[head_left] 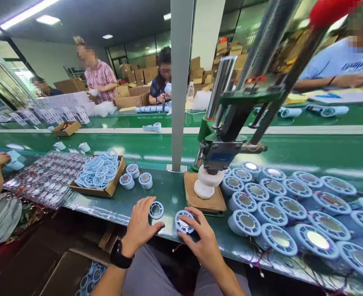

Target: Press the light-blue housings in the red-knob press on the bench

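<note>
A light-blue slotted ring (157, 216), dark in the centre, lies flat near seven o'clock from mid-view. At six o'clock, a round light-blue housing (183, 225) faces up, its silver centre partly covered.

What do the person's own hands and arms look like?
There are no gloves on the left hand or the right hand. The left one wears a black wristband, maybe a watch; the right one has none. No sleeves show.
</note>
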Tool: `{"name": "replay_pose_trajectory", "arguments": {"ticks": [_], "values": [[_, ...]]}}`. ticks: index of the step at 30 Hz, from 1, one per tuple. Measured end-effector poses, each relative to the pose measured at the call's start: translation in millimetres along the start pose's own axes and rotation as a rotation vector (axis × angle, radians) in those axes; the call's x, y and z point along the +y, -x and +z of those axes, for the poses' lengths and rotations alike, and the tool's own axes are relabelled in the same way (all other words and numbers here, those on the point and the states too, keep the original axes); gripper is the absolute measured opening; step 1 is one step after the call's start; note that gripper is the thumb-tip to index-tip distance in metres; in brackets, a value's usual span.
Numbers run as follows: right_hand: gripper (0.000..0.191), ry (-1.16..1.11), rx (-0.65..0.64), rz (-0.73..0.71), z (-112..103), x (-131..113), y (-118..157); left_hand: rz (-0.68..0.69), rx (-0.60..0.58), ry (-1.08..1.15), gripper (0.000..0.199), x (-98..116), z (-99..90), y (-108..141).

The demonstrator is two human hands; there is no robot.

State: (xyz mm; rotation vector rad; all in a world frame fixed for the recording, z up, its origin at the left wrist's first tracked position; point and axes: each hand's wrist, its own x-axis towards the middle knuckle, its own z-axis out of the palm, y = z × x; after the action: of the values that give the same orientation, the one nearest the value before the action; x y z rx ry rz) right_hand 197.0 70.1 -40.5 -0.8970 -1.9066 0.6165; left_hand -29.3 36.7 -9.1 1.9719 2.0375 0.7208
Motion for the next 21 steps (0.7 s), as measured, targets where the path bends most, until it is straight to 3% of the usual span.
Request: {"name": "replay_pose_trajectory", "arguments": {"ticks": [7,10,12,15,18,21], "values": [[0.044,0.05,0.005,-0.026,0,2,-2,0.023,-0.016,-0.029,0.086,-6,7.8,-6],[0.053,0.077,0.01,0.02,2,1,0,-0.03,0.066,-0.032,0.063,-4,11.7,-9],[0.06,0.091,0.025,0.049,5,0,2,-0.067,0.105,0.072,0.056,6,12.8,-11],[0.066,0.093,0.049,0.066,9,0,5,0.025,0.058,0.264,0.071,35,11.5,-11],[0.069,0.105,0.091,0.08,13,3,10,0.205,-0.016,0.264,0.072,64,12.6,-7],[0.073,0.092,0.115,0.101,16,5,12,0.187,0.009,0.243,0.069,77,19.6,-2]]}}
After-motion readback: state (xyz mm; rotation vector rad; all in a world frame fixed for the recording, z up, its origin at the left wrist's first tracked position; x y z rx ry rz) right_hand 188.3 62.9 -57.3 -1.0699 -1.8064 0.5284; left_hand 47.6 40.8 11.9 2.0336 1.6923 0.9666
